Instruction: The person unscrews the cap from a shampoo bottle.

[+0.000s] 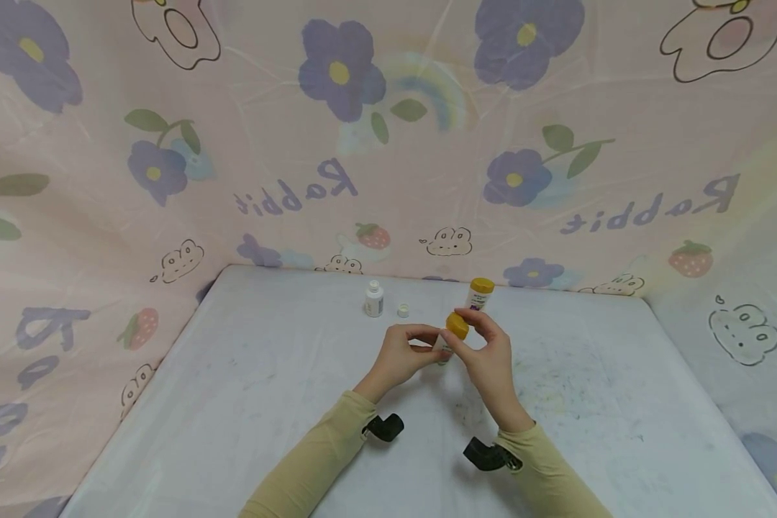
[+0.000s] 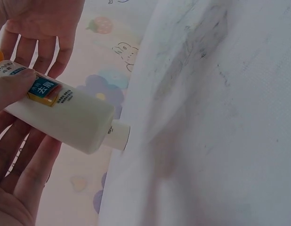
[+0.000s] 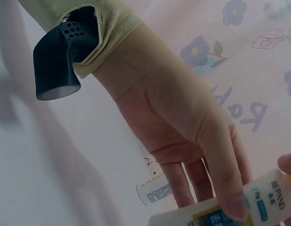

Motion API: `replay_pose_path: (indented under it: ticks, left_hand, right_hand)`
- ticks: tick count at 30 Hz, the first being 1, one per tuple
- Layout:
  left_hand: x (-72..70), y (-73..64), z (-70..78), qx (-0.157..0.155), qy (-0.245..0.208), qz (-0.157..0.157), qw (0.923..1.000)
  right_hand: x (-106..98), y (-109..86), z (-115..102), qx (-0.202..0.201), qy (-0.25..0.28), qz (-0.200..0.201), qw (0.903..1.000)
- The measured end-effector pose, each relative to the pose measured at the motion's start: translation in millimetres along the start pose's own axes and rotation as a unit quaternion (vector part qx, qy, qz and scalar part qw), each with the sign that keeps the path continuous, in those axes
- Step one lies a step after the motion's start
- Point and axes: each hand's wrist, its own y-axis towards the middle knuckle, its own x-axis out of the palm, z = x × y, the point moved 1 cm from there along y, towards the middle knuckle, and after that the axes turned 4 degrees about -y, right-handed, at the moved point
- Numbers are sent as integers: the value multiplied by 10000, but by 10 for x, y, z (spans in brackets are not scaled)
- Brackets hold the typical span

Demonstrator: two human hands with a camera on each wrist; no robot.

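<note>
Near the middle of the table, my left hand [image 1: 404,352] grips a white bottle [image 2: 72,110] with a blue and yellow label. Its thumb presses on the label, and the fingers go round the far side. The bottle is tilted, its yellow cap [image 1: 457,326] toward the upper end. On that cap, my right hand [image 1: 492,352] pinches with thumb and forefinger from the right. The right thumb [image 3: 287,163] shows at the edge of the right wrist view, beside the cap. Part of the bottle's body is hidden behind the left fingers in the head view.
Behind the hands stands another white bottle with a yellow lid [image 1: 482,285]. Farther left is a small uncapped white bottle [image 1: 374,299], with a small white cap [image 1: 403,310] lying beside it. Printed cloth walls [image 1: 388,180] enclose the white-covered table [image 1: 265,374].
</note>
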Motion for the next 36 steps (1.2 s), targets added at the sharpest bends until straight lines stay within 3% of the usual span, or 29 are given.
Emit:
replay_pose_path:
  ticks: [8,13,19,28,30,33,36]
  left_hand:
    - [-25,4,15,-14,-27,-138,9999]
    - [-39,3,12,-112,-94,-200,9997]
    - [-45,-2,30,-371,23,-313,9988]
    - [-50,-84,379,-400,129,-432,9982]
    - [-55,-89,393,-396,112,-426,9982]
    - [-59,-92,387,-359,66,-401,9985]
    - [-63,-61,229,-356,24,-343,9988]
  right_hand:
    - [-57,-9,-220,215,319,-300,9988]
    - [-64,31,-49,633,644,-591,9942]
    - [-74,41,81,630,881,-982,9893]
    - [-81,49,78,623,1151,-1309,9827]
    - [-79,54,73,628,1209,-1343,9815]
    - [-75,60,58,576,1243,-1322,9817]
    - [-75,65,43,427,1235,-1251,9835]
